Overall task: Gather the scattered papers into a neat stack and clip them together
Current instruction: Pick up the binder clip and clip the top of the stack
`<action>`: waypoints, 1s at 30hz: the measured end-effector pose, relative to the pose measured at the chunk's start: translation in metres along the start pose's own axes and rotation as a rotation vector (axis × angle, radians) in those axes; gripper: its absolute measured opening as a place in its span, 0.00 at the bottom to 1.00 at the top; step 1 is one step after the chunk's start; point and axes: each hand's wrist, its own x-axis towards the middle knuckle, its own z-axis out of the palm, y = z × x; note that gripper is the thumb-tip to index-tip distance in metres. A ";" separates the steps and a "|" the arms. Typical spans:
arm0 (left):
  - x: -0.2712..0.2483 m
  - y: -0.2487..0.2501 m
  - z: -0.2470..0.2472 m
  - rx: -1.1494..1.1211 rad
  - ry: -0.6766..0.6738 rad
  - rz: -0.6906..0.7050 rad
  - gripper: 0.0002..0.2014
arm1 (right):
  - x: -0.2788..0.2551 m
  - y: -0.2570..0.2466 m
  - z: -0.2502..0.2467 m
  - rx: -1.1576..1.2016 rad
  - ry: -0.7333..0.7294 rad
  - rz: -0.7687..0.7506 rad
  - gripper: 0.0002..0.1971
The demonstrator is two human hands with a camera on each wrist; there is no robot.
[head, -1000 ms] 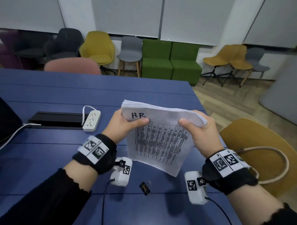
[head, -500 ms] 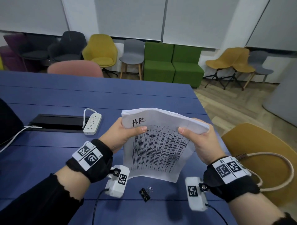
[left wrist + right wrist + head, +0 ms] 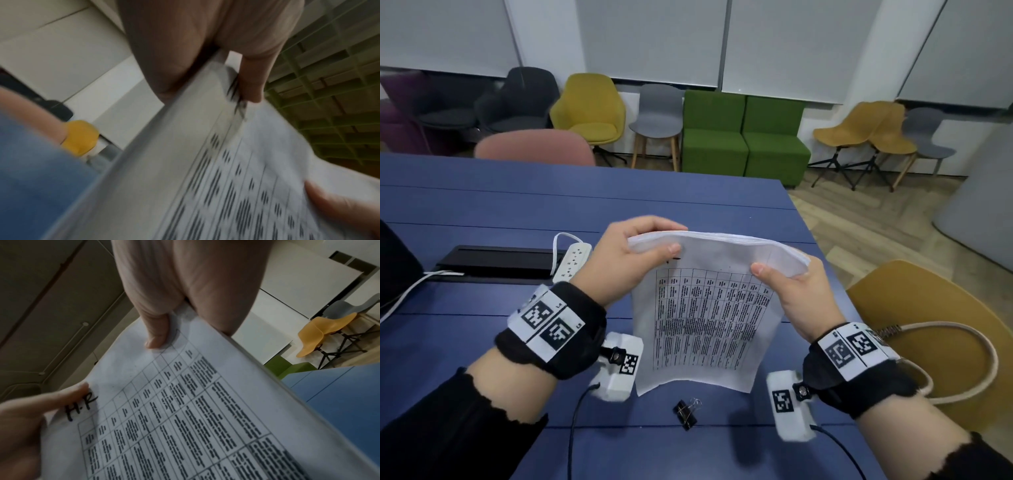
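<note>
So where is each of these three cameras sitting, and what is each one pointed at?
Head: worn on the head, looking forward and down at the blue table, binder clip and paper stack; shows both forearms, left hand, right hand.
Left wrist: looks along the left hand at the stack's edge; blurred.
Right wrist: looks along the right hand at the printed sheet.
Shared: all three show the stack pinched by both hands.

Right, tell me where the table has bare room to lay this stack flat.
Bare table lies beyond the paper stack, up to the far edge. Left is crowded: power strip, black tray. Near edge: binder clip.
</note>
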 end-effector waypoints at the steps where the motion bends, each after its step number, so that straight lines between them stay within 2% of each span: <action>1: 0.002 0.011 -0.001 0.081 0.001 0.033 0.08 | -0.001 0.001 0.000 0.008 0.006 -0.002 0.10; 3: 0.004 0.029 -0.001 0.347 -0.041 0.113 0.10 | -0.004 0.000 0.001 0.008 0.004 -0.010 0.11; 7: 0.007 0.049 0.010 1.051 -0.156 0.223 0.18 | -0.006 -0.003 0.001 -0.024 -0.016 -0.034 0.12; 10: 0.015 0.046 0.014 1.269 -0.204 0.253 0.16 | -0.007 -0.003 0.000 -0.034 -0.009 -0.035 0.12; 12: 0.018 0.043 0.012 1.283 -0.223 0.272 0.15 | -0.008 -0.004 -0.001 -0.040 -0.013 -0.027 0.10; 15: 0.020 0.035 0.007 1.258 -0.206 0.376 0.15 | -0.009 -0.011 -0.005 -0.093 0.025 -0.058 0.06; 19: 0.022 0.026 0.004 1.208 -0.186 0.496 0.19 | 0.002 -0.038 -0.012 -0.427 0.067 -0.170 0.07; 23: 0.022 0.024 0.006 1.196 -0.193 0.570 0.20 | 0.011 -0.073 0.004 -1.089 -0.105 -0.283 0.22; 25: 0.021 0.025 0.009 1.195 -0.197 0.579 0.20 | 0.015 -0.082 0.019 -1.299 -0.202 -0.289 0.22; 27: 0.021 0.026 0.009 1.194 -0.192 0.583 0.20 | 0.018 -0.080 0.030 -1.411 -0.268 -0.312 0.15; 30: 0.020 0.025 0.006 1.183 -0.183 0.583 0.19 | 0.018 -0.077 0.032 -1.423 -0.299 -0.277 0.13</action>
